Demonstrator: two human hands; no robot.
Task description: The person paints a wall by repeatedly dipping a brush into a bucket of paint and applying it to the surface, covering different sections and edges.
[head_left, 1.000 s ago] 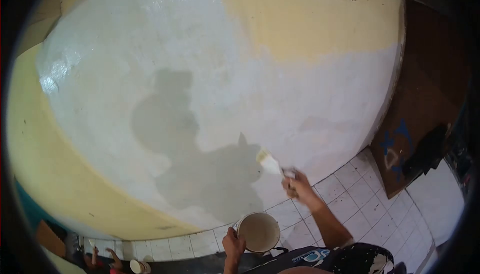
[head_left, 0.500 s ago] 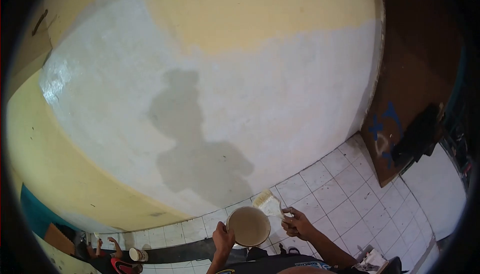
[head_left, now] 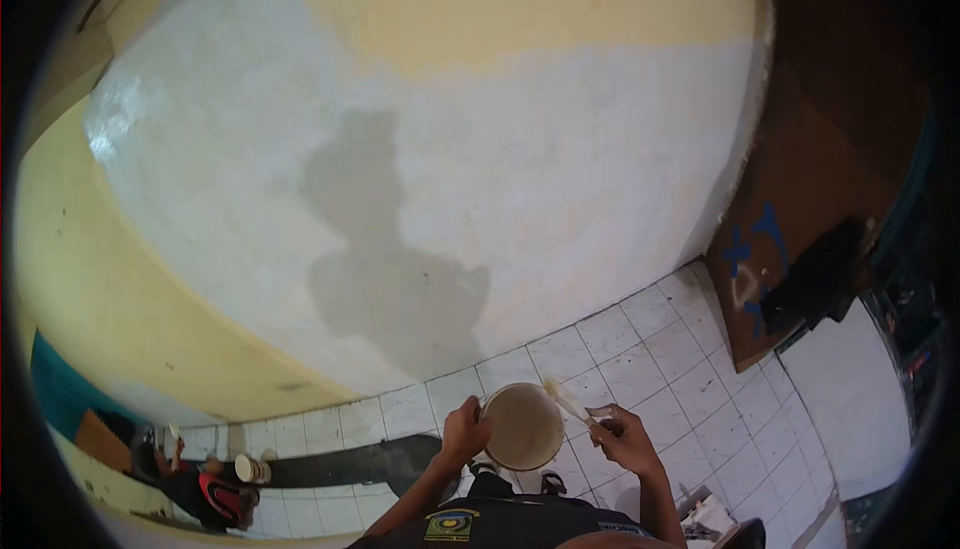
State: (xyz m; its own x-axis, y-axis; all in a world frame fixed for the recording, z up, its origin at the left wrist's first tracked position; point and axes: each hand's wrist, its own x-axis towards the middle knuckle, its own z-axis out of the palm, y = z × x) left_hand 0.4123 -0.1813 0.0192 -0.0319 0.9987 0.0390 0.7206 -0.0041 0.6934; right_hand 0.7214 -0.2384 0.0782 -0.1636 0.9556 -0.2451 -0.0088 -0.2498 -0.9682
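Observation:
My left hand (head_left: 467,431) is closed on the left rim of a round paint bucket (head_left: 523,427), held in front of my body with its opening facing up. Its inside looks pale and greyish. To the right, my right hand (head_left: 622,439) grips the handle of a wide paintbrush (head_left: 567,399). The brush is seen nearly edge-on, its pale bristles pointing up and left beside the bucket's right rim. Beyond both hands stands a wall (head_left: 560,169), whitish below and yellow above, with my shadow on it.
White floor tiles (head_left: 640,369) run along the wall's foot. A brown board (head_left: 800,179) with blue marks stands at the right. At lower left another person (head_left: 205,489) crouches by a small bucket (head_left: 250,469), near a dark strip on the floor (head_left: 340,464).
The brush has turned from showing its broad face to nearly edge-on. Bucket and hands sit further right and slightly higher in view. The camera has tilted down.

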